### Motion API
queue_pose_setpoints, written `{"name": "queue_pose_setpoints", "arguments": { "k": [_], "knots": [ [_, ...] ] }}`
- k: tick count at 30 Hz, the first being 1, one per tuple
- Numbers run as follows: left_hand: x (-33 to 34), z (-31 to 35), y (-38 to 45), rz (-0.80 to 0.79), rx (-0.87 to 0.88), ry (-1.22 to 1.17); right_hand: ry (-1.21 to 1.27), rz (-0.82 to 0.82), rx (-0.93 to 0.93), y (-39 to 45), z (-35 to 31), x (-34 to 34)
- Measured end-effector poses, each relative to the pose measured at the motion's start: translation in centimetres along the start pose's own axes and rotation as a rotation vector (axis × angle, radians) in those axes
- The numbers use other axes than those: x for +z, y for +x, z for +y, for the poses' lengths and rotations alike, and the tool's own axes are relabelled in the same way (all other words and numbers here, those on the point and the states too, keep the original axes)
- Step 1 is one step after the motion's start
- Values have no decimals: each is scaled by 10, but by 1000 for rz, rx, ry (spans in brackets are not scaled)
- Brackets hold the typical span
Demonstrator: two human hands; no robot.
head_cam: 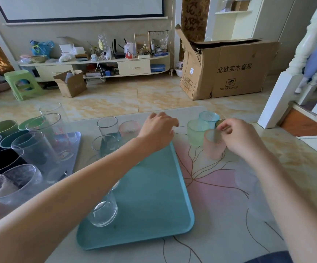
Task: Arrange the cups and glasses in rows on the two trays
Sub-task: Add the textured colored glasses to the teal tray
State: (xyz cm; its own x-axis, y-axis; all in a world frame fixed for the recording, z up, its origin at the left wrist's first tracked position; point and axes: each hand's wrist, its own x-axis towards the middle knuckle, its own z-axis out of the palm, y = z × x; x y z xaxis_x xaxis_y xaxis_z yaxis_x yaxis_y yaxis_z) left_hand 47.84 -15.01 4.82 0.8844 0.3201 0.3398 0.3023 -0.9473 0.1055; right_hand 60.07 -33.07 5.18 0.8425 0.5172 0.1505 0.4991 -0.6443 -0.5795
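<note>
A teal tray (154, 196) lies in the middle of the table. It holds a clear glass (102, 211) near me, two more clear glasses (105, 145) at its far left, and a pink frosted cup (129, 128). My left hand (157, 130) hovers over the tray's far edge, fingers loosely apart and holding nothing. To the right of the tray, my right hand (235, 137) pinches the rim of another pink frosted cup (213, 147). Behind it stand a green frosted cup (196, 131), a blue frosted cup (209, 116) and a dark cup (219, 122), mostly hidden. A grey tray (76, 137) at the left carries several dark mugs, green cups and tall glasses.
The table top (220, 205) has a pink flower pattern and ends just beyond the cups. On the floor beyond stand a large cardboard box (229, 73) and a green stool (21, 84). A white post (279, 99) rises at the table's right.
</note>
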Motion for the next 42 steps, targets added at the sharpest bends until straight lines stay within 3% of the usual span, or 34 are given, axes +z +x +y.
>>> {"name": "queue_pose_setpoints", "arguments": {
  "k": [5, 10, 13, 20, 27, 33, 42],
  "knots": [
    [42, 41, 38, -103, 74, 104, -322, -183, -37, 3, 11, 14],
    [67, 42, 55, -219, 32, 139, -354, -229, -89, 8, 13, 21],
    [71, 35, 54, -199, 2, 120, -393, -241, -111, 4, 10, 20],
    [56, 25, 27, -125, 28, 165, -387, -166, -131, -6, -2, 19],
    [-24, -9, -36, -191, -11, 58, -225, -129, -247, -19, -33, 23],
    [-59, -30, -88, -290, -115, -4, -75, -217, -327, -55, -60, 27],
    [-42, -37, -108, -415, -55, 166, -139, -383, -431, -78, -73, 29]
  ]
}}
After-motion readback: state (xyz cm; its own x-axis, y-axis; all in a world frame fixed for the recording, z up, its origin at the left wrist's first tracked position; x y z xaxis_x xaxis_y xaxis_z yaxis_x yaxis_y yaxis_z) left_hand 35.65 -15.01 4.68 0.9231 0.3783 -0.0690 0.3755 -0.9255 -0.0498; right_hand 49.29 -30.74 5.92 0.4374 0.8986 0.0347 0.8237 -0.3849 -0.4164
